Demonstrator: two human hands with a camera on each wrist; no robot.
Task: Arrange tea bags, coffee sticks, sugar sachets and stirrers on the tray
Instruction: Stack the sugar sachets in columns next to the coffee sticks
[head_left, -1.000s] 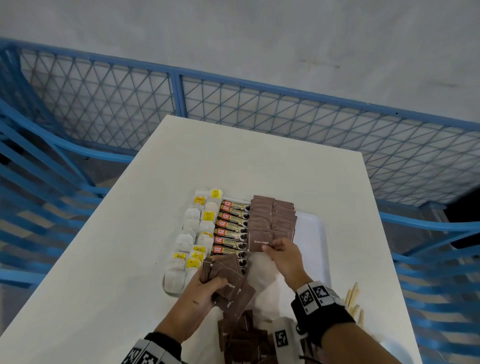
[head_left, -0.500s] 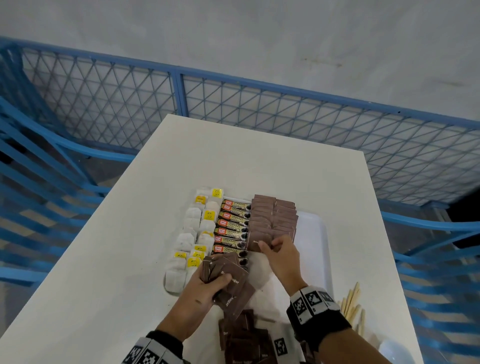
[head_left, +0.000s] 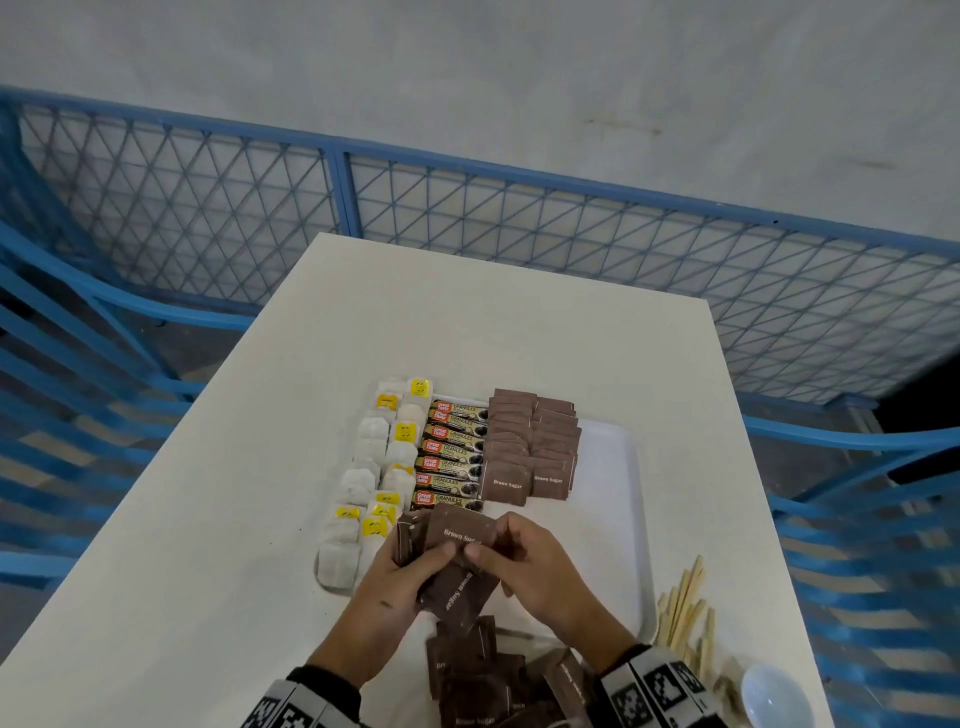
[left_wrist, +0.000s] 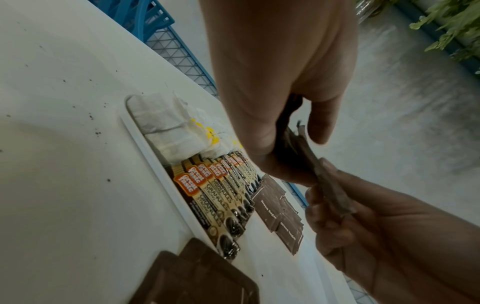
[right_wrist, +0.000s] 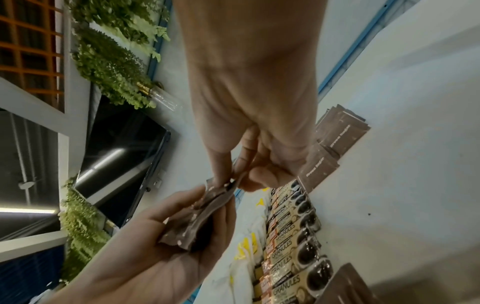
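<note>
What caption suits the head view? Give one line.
Both hands pinch brown sugar sachets above a tray lined with tea bags and coffee sticks.

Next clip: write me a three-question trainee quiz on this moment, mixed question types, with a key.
1. True or false: the wooden stirrers lie on the tray.
2. What does the left hand hold?
3. The coffee sticks lie between the tea bags and: A) spoons B) the brown sugar rows C) cups

Key: 1 false, they lie beside it on the table. 2 a stack of brown sugar sachets; the right hand pinches one. 3 B.
</note>
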